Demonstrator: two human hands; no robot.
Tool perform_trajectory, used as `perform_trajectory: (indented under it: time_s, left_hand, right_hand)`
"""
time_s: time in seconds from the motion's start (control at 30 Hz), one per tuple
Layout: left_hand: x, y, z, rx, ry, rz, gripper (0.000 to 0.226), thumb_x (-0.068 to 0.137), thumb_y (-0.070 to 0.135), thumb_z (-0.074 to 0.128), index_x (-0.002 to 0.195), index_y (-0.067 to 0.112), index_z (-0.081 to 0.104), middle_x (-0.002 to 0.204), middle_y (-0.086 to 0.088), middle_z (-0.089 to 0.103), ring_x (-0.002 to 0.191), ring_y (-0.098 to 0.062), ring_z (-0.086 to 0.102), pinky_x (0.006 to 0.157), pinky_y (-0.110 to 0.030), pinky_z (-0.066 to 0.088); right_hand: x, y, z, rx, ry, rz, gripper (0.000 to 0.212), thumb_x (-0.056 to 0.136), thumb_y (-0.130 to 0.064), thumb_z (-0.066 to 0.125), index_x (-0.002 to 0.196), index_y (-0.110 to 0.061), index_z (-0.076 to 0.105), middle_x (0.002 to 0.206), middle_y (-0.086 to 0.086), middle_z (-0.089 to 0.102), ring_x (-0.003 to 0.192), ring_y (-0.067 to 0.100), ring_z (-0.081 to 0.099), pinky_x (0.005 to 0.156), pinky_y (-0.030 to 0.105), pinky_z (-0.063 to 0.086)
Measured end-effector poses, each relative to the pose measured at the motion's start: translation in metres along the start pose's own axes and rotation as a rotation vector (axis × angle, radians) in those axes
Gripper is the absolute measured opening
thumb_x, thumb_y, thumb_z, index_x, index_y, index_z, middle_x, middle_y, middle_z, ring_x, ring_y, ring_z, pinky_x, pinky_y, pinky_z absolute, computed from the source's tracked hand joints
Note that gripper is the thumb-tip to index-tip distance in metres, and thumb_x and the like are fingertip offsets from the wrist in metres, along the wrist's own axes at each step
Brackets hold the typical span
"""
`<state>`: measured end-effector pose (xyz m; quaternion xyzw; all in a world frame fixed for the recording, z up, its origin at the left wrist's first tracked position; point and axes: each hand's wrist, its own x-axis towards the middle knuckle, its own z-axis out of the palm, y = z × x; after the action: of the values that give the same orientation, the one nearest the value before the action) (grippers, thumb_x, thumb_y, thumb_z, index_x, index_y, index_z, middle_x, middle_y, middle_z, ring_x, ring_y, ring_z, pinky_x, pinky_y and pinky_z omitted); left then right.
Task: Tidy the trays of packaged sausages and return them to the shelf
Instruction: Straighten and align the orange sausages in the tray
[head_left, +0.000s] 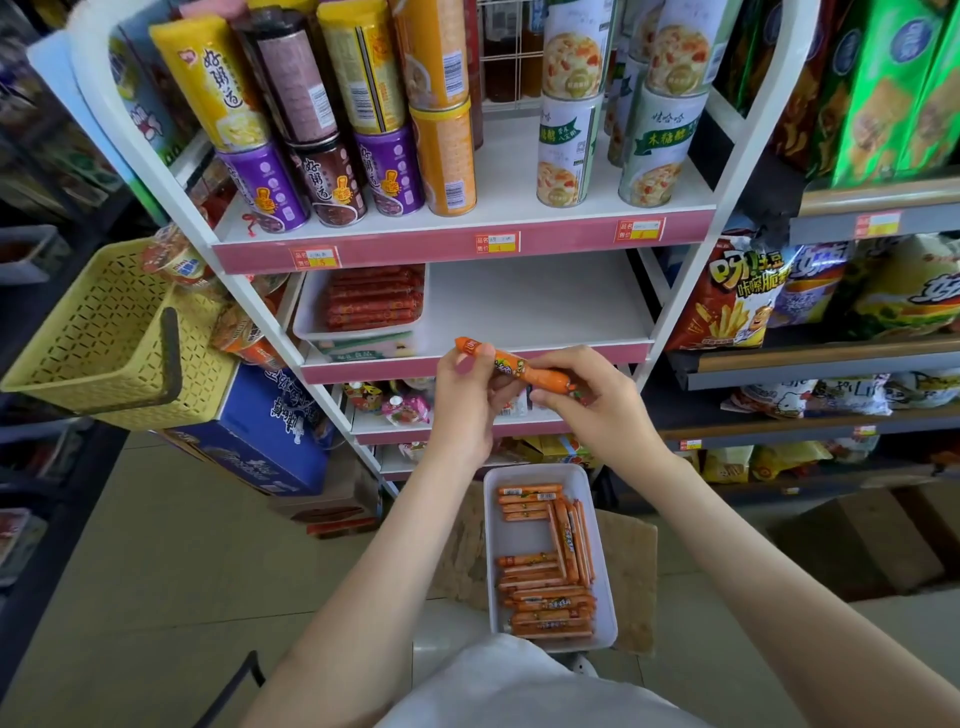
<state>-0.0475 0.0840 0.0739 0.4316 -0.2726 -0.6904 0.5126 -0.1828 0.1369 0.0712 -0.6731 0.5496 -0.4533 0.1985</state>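
Observation:
Both hands hold one orange packaged sausage (511, 367) in front of the shelf edge: my left hand (465, 400) grips its left end, my right hand (587, 397) its right end. Below, a white tray (498, 525) sits low near my lap, with several orange sausages (548, 571) lying in uneven groups. A second white tray (311, 314) of red sausages (374, 296) rests on the left of the middle shelf (530, 306), whose right part is bare.
Cans stand on the shelf above (457, 156). A yellow plastic basket (104, 338) hangs at the left. A blue carton (270, 431) and cardboard boxes (857, 540) sit on the floor. Snack bags (737, 291) fill the right shelves.

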Motion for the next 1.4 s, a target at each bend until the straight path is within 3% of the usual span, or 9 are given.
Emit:
perform_trajectory:
  time_s: [0.17,0.27,0.4,0.63,0.87,0.97,1.17,1.3,1.4]
  left_hand:
    - [-0.001,-0.004,0.001,0.129,-0.059,-0.043,0.033,0.099,0.022,0.048,0.118,-0.004,0.05,0.084,-0.013,0.067,0.071,-0.018,0.068,0.063,-0.027,0.056]
    - [-0.005,-0.008,0.002,0.583,-0.064,-0.075,0.015,0.098,0.02,0.048,0.11,0.013,0.054,0.103,-0.013,0.066,0.084,-0.02,0.064,0.074,-0.029,0.056]
    - [-0.017,-0.016,-0.001,1.11,-0.325,0.211,0.037,0.094,0.006,0.047,0.127,0.022,0.052,0.127,0.002,0.054,0.113,-0.011,0.051,0.093,-0.023,0.043]
    - [-0.02,-0.031,0.002,1.133,-0.382,0.248,0.019,0.092,0.004,0.048,0.091,0.023,0.051,0.079,0.016,0.053,0.076,-0.001,0.054,0.063,-0.006,0.04]
    - [0.009,-0.089,-0.026,1.267,-0.541,0.051,0.023,0.094,0.029,0.055,0.115,0.023,0.063,0.101,0.003,0.069,0.087,-0.004,0.058,0.068,-0.005,0.038]
    - [0.025,-0.148,-0.064,1.432,-0.501,-0.086,0.02,0.096,0.034,0.051,0.11,0.029,0.064,0.098,0.001,0.07,0.089,-0.015,0.064,0.08,-0.029,0.051]
    - [0.054,-0.227,-0.148,1.575,-0.417,-0.22,0.028,0.098,0.016,0.042,0.11,0.019,0.067,0.103,-0.003,0.065,0.097,-0.025,0.061,0.075,-0.029,0.044]
    - [0.07,-0.285,-0.186,1.735,-0.496,-0.181,0.03,0.093,0.011,0.046,0.12,0.017,0.06,0.111,-0.007,0.063,0.101,-0.027,0.058,0.079,-0.032,0.044]
    - [0.077,-0.332,-0.2,1.9,-0.629,-0.134,0.045,0.085,0.009,0.052,0.129,0.017,0.053,0.119,-0.005,0.06,0.111,-0.028,0.055,0.095,-0.036,0.041]
  right_hand:
    - [0.002,-0.003,-0.002,-0.054,0.038,-0.125,0.029,0.084,-0.028,0.063,0.107,-0.011,0.068,0.107,-0.009,0.059,0.105,0.006,0.05,0.095,0.008,0.033]
    - [0.002,-0.003,-0.003,-0.016,0.017,-0.089,0.023,0.084,-0.024,0.066,0.105,-0.014,0.067,0.104,-0.014,0.058,0.102,0.005,0.052,0.091,0.012,0.04]
    - [-0.001,0.0,-0.001,0.042,0.009,0.093,0.022,0.084,-0.014,0.07,0.1,-0.025,0.06,0.094,-0.022,0.055,0.092,0.003,0.056,0.082,0.017,0.047]
    - [-0.011,0.012,0.008,-0.084,-0.038,-0.043,0.041,0.086,-0.028,0.06,0.126,-0.02,0.057,0.115,-0.009,0.052,0.113,-0.003,0.042,0.095,0.009,0.038]
    - [-0.047,0.066,0.021,0.201,-0.064,0.556,0.012,0.096,-0.018,0.055,0.094,-0.03,0.054,0.086,-0.008,0.065,0.079,0.0,0.062,0.066,0.012,0.048]
    - [-0.074,0.124,0.039,0.117,-0.006,0.809,0.005,0.097,-0.026,0.051,0.093,-0.025,0.05,0.077,-0.005,0.063,0.069,0.011,0.063,0.056,0.02,0.046]
    - [-0.134,0.23,0.101,-0.004,-0.22,1.05,0.053,0.093,-0.015,0.055,0.138,-0.01,0.029,0.11,0.01,0.059,0.098,0.036,0.06,0.069,0.033,0.041]
    - [-0.171,0.282,0.157,-0.205,-0.368,0.904,0.072,0.095,-0.005,0.038,0.154,-0.027,0.001,0.149,0.008,0.025,0.118,0.032,0.043,0.088,0.043,0.046]
    - [-0.185,0.311,0.184,-0.298,-0.461,0.858,0.07,0.099,-0.008,0.034,0.152,-0.033,-0.005,0.16,0.0,-0.002,0.143,0.029,0.011,0.115,0.046,0.022]
